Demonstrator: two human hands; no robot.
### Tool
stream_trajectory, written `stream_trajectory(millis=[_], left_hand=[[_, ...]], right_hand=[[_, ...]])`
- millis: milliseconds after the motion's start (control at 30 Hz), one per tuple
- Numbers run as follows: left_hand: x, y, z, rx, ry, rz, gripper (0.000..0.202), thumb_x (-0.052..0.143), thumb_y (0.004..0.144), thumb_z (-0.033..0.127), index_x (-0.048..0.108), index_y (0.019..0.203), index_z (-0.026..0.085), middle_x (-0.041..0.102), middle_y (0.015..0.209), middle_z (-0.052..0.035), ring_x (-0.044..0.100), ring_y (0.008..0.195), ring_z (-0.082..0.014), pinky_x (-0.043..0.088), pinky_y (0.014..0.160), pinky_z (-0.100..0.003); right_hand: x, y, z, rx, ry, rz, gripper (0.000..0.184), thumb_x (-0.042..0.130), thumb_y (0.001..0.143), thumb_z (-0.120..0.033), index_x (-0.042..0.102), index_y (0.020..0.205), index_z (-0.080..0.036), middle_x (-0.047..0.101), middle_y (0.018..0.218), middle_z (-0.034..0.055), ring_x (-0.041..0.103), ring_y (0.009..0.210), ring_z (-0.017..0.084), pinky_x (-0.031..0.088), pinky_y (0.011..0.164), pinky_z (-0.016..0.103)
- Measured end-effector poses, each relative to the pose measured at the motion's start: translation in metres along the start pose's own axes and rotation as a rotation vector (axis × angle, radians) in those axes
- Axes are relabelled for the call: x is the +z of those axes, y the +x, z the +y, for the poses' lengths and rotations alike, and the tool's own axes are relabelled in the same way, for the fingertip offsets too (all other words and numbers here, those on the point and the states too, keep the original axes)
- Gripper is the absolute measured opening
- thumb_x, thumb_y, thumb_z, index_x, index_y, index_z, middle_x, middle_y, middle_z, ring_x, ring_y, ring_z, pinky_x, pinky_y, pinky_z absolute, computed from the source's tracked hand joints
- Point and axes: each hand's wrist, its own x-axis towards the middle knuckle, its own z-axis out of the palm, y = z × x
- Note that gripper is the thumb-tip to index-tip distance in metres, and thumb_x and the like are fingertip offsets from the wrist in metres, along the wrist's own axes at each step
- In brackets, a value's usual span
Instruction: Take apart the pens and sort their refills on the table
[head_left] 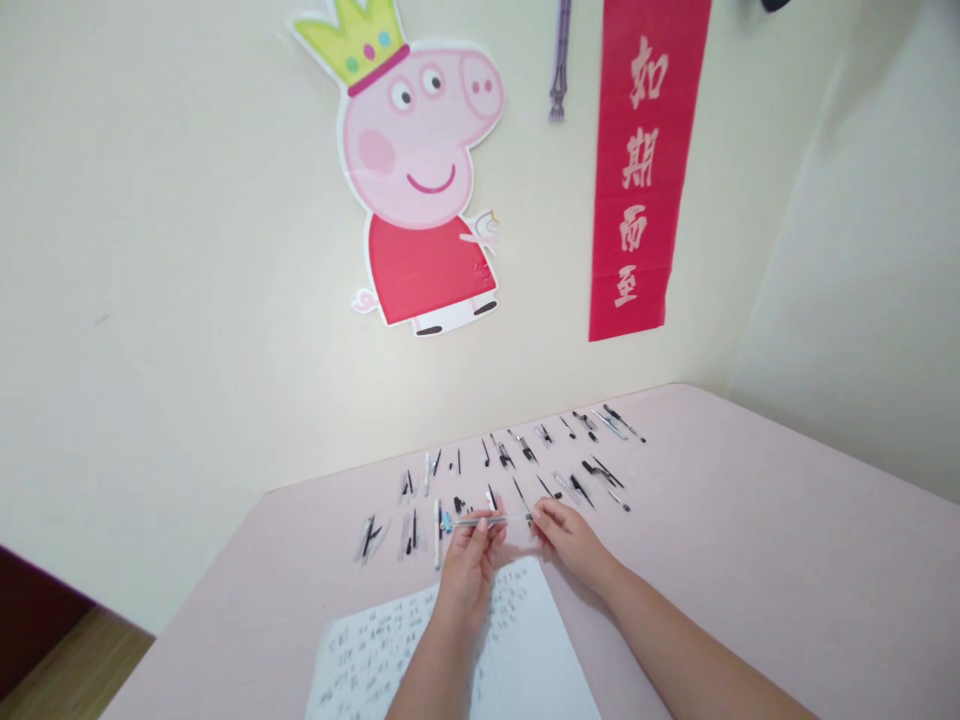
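Note:
My left hand (pixel 477 545) is closed around a slim pen (pixel 469 521) with a greyish barrel and a light blue end (pixel 448 522) on the left. The pen lies level above the near row of pen parts. At its other end, my right hand (pixel 556 530) has thumb and fingers pinched together over a thin pale piece (pixel 519 517) in line with the pen. Whether that piece is joined to the barrel I cannot tell. A white and blue pen (pixel 438 535) lies just left of my left hand, and a black refill (pixel 520 492) beyond my hands.
Two rows of taken-apart pens, caps and refills (pixel 504 452) stretch over the pink table (pixel 750 560). An open notebook (pixel 536 640) with handwriting lies under my left forearm. The wall behind carries a cartoon pig cutout (pixel 427 180) and a red banner (pixel 645 200).

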Motion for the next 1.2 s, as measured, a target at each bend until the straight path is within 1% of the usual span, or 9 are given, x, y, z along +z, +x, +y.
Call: stream_trajectory(millis=[233, 300, 400, 467, 700, 833, 933, 1033, 1200], left_hand=[[0.0, 0.0, 0.0, -0.006, 0.001, -0.002, 0.024, 0.074, 0.064, 0.024, 0.063, 0.083, 0.014, 0.069, 0.084, -0.0051, 0.064, 0.076, -0.0106, 0.05, 0.074, -0.02], [0.001, 0.0, 0.0, -0.002, -0.012, 0.01, 0.024, 0.075, 0.063, 0.024, 0.063, 0.082, 0.014, 0.069, 0.083, -0.0048, 0.064, 0.075, -0.0103, 0.05, 0.074, -0.02], [0.002, 0.0, 0.001, 0.001, -0.027, 0.018, 0.024, 0.075, 0.062, 0.024, 0.064, 0.081, 0.014, 0.069, 0.081, -0.0042, 0.064, 0.075, -0.0102, 0.05, 0.073, -0.019], [0.002, 0.0, 0.001, 0.0, -0.025, 0.017, 0.023, 0.075, 0.062, 0.024, 0.064, 0.08, 0.014, 0.069, 0.08, -0.0038, 0.064, 0.075, -0.0106, 0.05, 0.073, -0.02], [0.001, -0.001, 0.0, -0.009, 0.008, -0.011, 0.022, 0.074, 0.064, 0.022, 0.063, 0.082, 0.015, 0.069, 0.083, -0.0037, 0.065, 0.077, -0.0109, 0.05, 0.074, -0.021], [0.0, -0.001, 0.0, -0.001, 0.005, -0.004, 0.023, 0.075, 0.063, 0.023, 0.063, 0.082, 0.014, 0.069, 0.082, -0.0038, 0.065, 0.076, -0.0108, 0.05, 0.073, -0.02], [0.0, 0.0, 0.001, 0.004, -0.008, 0.014, 0.024, 0.075, 0.062, 0.023, 0.063, 0.081, 0.014, 0.069, 0.081, -0.0036, 0.064, 0.076, -0.0106, 0.05, 0.073, -0.02], [0.001, 0.001, 0.002, 0.003, -0.021, 0.025, 0.024, 0.076, 0.061, 0.023, 0.064, 0.08, 0.014, 0.069, 0.081, -0.0034, 0.064, 0.074, -0.0103, 0.05, 0.073, -0.02], [0.002, 0.001, 0.002, 0.002, -0.012, 0.012, 0.021, 0.075, 0.063, 0.022, 0.064, 0.08, 0.015, 0.069, 0.081, -0.0032, 0.064, 0.075, -0.0103, 0.05, 0.073, -0.02]], right_hand=[[0.003, 0.003, 0.012, 0.052, 0.03, 0.006, 0.052, 0.035, 0.082, -0.061, 0.05, 0.058, -0.018, 0.046, 0.052, -0.0015, 0.045, 0.048, 0.011, 0.037, 0.049, 0.024], [0.003, 0.002, 0.013, 0.056, 0.072, 0.004, 0.049, 0.035, 0.083, -0.059, 0.051, 0.063, -0.017, 0.049, 0.055, -0.0011, 0.045, 0.048, 0.011, 0.036, 0.048, 0.023], [0.003, 0.001, 0.01, 0.027, 0.117, -0.005, 0.038, 0.044, 0.081, -0.055, 0.05, 0.073, -0.018, 0.052, 0.063, -0.0017, 0.046, 0.051, 0.011, 0.037, 0.049, 0.022], [0.002, 0.0, 0.006, 0.009, 0.123, -0.009, 0.034, 0.049, 0.08, -0.052, 0.049, 0.074, -0.019, 0.051, 0.064, -0.0024, 0.047, 0.053, 0.011, 0.037, 0.05, 0.022], [0.0, 0.002, 0.008, 0.009, -0.013, -0.006, 0.046, 0.039, 0.084, -0.055, 0.05, 0.058, -0.018, 0.045, 0.053, -0.0025, 0.045, 0.051, 0.012, 0.036, 0.052, 0.024], [0.002, 0.003, 0.015, 0.037, 0.009, -0.003, 0.05, 0.036, 0.085, -0.056, 0.05, 0.056, -0.018, 0.045, 0.051, -0.0022, 0.045, 0.048, 0.011, 0.037, 0.051, 0.024], [0.003, 0.002, 0.014, 0.052, 0.069, 0.007, 0.046, 0.036, 0.084, -0.057, 0.051, 0.064, -0.018, 0.049, 0.055, -0.0019, 0.046, 0.048, 0.011, 0.037, 0.049, 0.024], [0.003, 0.0, 0.008, 0.023, 0.118, -0.004, 0.037, 0.044, 0.082, -0.055, 0.049, 0.073, -0.019, 0.052, 0.063, -0.002, 0.047, 0.052, 0.011, 0.038, 0.05, 0.023], [0.001, -0.001, 0.001, -0.005, 0.069, -0.019, 0.037, 0.045, 0.081, -0.054, 0.048, 0.07, -0.02, 0.049, 0.061, -0.0027, 0.046, 0.052, 0.011, 0.038, 0.052, 0.024]])
